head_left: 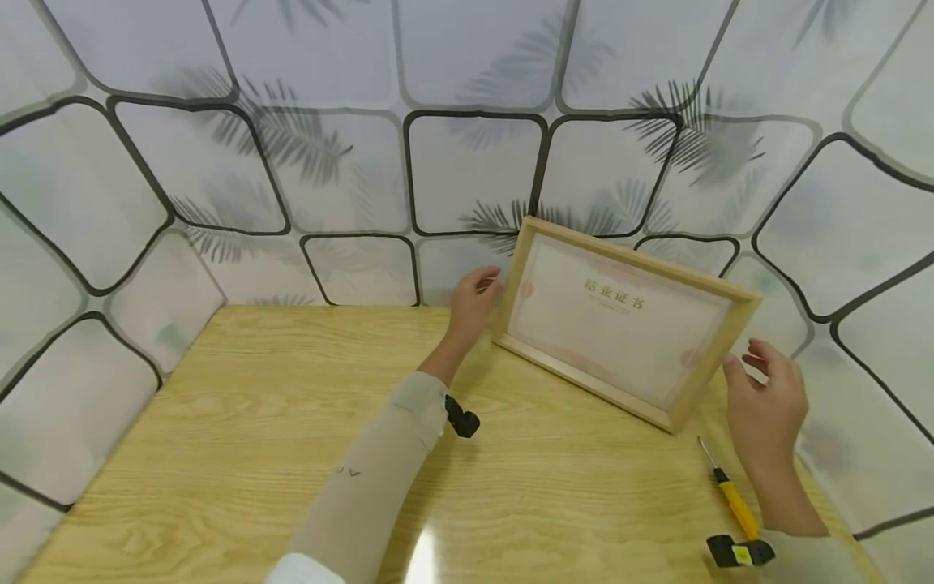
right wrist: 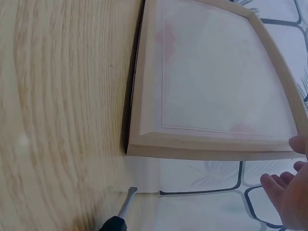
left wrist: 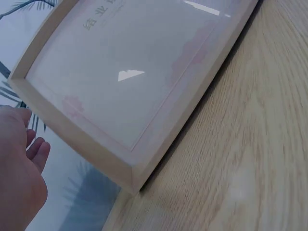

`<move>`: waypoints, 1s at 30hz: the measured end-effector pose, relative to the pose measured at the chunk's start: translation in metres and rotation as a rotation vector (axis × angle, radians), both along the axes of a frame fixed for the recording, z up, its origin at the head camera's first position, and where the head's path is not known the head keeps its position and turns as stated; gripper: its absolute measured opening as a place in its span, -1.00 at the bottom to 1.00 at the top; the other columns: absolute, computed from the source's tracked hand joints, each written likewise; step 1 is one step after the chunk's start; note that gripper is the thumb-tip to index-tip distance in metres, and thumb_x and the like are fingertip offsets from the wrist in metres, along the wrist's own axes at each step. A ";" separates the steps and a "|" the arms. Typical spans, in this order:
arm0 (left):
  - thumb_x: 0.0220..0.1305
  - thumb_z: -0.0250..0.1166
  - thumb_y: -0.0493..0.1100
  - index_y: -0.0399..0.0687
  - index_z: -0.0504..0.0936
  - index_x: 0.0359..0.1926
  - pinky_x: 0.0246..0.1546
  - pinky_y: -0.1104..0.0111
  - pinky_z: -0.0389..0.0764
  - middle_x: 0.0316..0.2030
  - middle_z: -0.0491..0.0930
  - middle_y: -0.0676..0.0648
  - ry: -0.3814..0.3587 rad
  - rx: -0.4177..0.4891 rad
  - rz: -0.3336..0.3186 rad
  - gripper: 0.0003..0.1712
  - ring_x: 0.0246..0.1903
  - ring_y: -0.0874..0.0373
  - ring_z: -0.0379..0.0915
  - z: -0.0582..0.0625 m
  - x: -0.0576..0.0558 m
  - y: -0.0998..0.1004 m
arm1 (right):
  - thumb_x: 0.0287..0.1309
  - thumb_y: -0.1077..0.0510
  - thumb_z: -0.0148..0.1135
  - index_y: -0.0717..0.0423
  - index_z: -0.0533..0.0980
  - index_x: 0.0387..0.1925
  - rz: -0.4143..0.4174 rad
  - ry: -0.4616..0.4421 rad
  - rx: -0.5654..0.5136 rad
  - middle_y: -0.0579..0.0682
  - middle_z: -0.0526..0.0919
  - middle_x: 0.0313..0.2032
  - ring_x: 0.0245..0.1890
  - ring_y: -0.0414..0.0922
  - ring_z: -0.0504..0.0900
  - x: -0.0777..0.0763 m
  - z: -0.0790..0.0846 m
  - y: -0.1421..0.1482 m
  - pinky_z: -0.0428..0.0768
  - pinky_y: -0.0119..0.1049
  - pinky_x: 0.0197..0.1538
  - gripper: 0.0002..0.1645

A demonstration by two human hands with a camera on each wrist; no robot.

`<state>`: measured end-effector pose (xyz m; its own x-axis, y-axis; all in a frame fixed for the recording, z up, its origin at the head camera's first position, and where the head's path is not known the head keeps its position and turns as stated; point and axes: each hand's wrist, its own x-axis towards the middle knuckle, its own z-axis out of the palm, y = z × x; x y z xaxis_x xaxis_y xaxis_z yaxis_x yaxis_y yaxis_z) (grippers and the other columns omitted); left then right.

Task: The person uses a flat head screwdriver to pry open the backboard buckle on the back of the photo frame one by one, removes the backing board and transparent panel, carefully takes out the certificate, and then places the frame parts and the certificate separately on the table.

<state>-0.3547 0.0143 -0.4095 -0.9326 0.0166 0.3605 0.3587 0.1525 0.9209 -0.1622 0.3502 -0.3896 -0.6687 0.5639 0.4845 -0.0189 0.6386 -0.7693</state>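
A light wooden picture frame (head_left: 627, 243) stands tilted back near the rear wall, with a pale certificate (head_left: 613, 341) behind its glazing. Beside the frame's left edge is my left hand (head_left: 474, 304), its fingers loosely bent and nothing in them. In the left wrist view that hand (left wrist: 19, 168) shows a gap between its fingertips and the wooden border. My right hand (head_left: 769, 397) is at the frame's right edge, fingers loosely spread. In the right wrist view its thumb (right wrist: 299, 143) overlaps the corner of the border, while the other fingers are off the frame.
A screwdriver (head_left: 730, 491) with a yellow and black handle lies on the wood-grain table (head_left: 292, 405), close to my right forearm. Patterned walls (head_left: 350, 170) enclose the table at the back and both sides. Black wrist cameras (head_left: 462, 418) sit on my sleeves.
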 end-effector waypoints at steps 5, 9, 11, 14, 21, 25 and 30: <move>0.41 0.25 -0.16 -0.18 0.64 0.17 0.03 0.22 0.65 0.10 0.62 -0.15 -0.017 0.054 0.032 -0.64 0.08 0.00 0.56 0.000 -0.007 0.011 | 0.34 0.02 0.27 0.11 0.53 0.27 0.006 -0.016 -0.066 -0.22 0.53 0.01 -0.03 -0.52 0.55 -0.004 -0.003 0.001 0.50 -0.72 -0.01 -0.47; 0.40 0.27 -0.14 -0.13 0.67 0.14 -0.03 0.28 0.65 0.08 0.65 -0.11 -0.016 0.090 0.040 -0.65 0.03 0.04 0.57 0.000 -0.009 0.015 | 0.34 0.04 0.28 0.15 0.55 0.25 0.009 -0.001 -0.106 -0.16 0.61 0.00 -0.07 -0.57 0.55 -0.006 -0.006 0.001 0.51 -0.73 -0.03 -0.49; 0.39 0.27 -0.14 -0.12 0.69 0.11 -0.07 0.31 0.65 0.06 0.66 -0.10 -0.007 0.100 0.039 -0.67 0.00 0.05 0.58 0.000 -0.010 0.017 | 0.35 0.05 0.27 0.16 0.55 0.24 0.013 0.005 -0.116 -0.14 0.64 0.00 -0.08 -0.58 0.55 -0.007 -0.007 0.000 0.51 -0.73 -0.03 -0.50; 0.39 0.28 -0.16 -0.12 0.70 0.08 -0.10 0.36 0.63 0.03 0.68 -0.11 0.004 0.091 0.041 -0.70 -0.04 0.07 0.59 0.000 -0.012 0.019 | 0.35 0.06 0.26 0.14 0.57 0.22 0.018 0.004 -0.124 -0.21 0.64 -0.04 -0.09 -0.59 0.55 -0.009 -0.009 -0.002 0.51 -0.73 -0.05 -0.53; 0.41 0.28 -0.19 -0.14 0.71 0.07 -0.05 0.34 0.63 -0.01 0.70 -0.13 0.009 0.073 0.036 -0.72 -0.04 0.06 0.60 -0.001 -0.014 0.024 | 0.37 0.02 0.23 0.09 0.58 0.21 -0.008 -0.029 -0.133 -0.25 0.61 -0.07 -0.05 -0.51 0.56 -0.010 -0.008 -0.006 0.49 -0.71 -0.08 -0.55; 0.40 0.29 -0.19 -0.15 0.70 0.08 -0.04 0.33 0.63 -0.01 0.70 -0.14 0.000 0.086 0.033 -0.72 -0.03 0.05 0.60 -0.001 -0.013 0.025 | 0.38 0.03 0.22 0.08 0.59 0.20 -0.028 -0.020 -0.128 -0.16 0.64 -0.04 -0.08 -0.52 0.54 -0.011 -0.008 -0.008 0.47 -0.71 -0.11 -0.57; 0.41 0.29 -0.18 -0.13 0.70 0.07 -0.10 0.34 0.63 -0.03 0.69 -0.13 -0.001 0.110 0.025 -0.73 -0.05 0.06 0.58 -0.002 -0.012 0.023 | 0.37 0.05 0.23 0.10 0.61 0.17 -0.042 0.018 -0.101 -0.12 0.66 -0.06 -0.14 -0.57 0.51 -0.013 -0.008 -0.011 0.44 -0.73 -0.17 -0.59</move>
<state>-0.3663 0.0375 -0.4111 -0.9327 -0.0462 0.3576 0.3547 0.0596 0.9331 -0.1750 0.3392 -0.3977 -0.6355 0.6378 0.4352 -0.0084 0.5579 -0.8299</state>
